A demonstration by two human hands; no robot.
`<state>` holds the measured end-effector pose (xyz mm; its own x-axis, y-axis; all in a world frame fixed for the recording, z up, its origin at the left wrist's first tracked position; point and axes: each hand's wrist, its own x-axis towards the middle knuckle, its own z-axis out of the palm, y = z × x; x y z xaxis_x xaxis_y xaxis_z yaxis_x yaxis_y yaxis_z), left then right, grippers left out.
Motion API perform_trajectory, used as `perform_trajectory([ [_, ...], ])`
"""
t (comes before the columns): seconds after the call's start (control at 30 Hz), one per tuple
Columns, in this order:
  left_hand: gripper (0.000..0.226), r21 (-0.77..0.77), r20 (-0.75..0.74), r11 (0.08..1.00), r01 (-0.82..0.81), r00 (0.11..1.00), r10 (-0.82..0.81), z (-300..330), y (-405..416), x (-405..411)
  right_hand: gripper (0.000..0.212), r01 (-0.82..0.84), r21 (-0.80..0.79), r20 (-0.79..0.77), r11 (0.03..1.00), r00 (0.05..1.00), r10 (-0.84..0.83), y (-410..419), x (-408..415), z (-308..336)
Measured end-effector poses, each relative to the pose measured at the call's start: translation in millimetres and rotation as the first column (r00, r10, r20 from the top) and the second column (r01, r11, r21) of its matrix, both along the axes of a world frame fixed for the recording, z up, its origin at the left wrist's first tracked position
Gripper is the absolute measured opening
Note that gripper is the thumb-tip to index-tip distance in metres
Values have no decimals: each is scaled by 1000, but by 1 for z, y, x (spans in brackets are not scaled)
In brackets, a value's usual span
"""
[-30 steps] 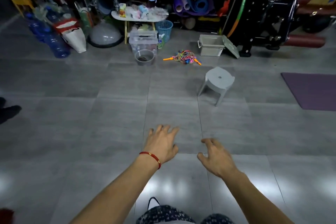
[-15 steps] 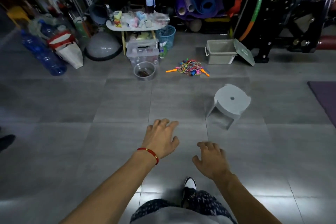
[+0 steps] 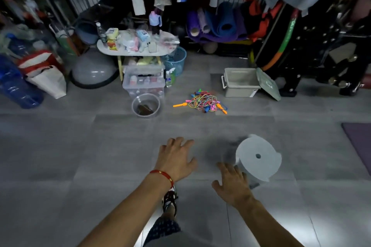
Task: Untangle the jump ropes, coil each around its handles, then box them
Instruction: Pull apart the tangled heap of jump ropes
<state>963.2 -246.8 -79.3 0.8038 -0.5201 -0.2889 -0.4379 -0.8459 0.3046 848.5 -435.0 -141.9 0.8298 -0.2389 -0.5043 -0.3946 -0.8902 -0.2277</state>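
Fingers: the left hand (image 3: 176,158) and the right hand (image 3: 232,184) both reach forward palm down, fingers spread and loosely straight, holding nothing and touching nothing.
Ropes: the tangled heap of multicoloured plastic jump ropes (image 3: 201,102) lies on the grey tiled floor (image 3: 80,146), well ahead of both hands and slightly to the right.
Long axis: the heap runs roughly left to right, with an orange handle (image 3: 179,104) sticking out on its left.
Nearer hand: the left reaches further forward, so it looks a little nearer; neither is close.
Box: the open grey plastic storage box (image 3: 240,82), its lid (image 3: 268,84) leaning against its right side, sits just beyond and right of the heap.
In the way: the round white plastic stool (image 3: 259,156) stands just beside the right hand.
Step, as I judge it: the approach; no rope untangled yet.
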Motion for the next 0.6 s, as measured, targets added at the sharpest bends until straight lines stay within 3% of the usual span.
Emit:
perform_trajectory([
  [0.3, 73, 14, -18, 980, 200, 980, -200, -4, -83, 214, 73, 203, -25, -80, 979, 976, -204, -69, 160, 2],
  [0.6, 75, -63, -36, 986, 155, 987, -158, -27, -207, 346, 69, 242, 36, -42, 970, 970, -240, -191, 292, -12],
])
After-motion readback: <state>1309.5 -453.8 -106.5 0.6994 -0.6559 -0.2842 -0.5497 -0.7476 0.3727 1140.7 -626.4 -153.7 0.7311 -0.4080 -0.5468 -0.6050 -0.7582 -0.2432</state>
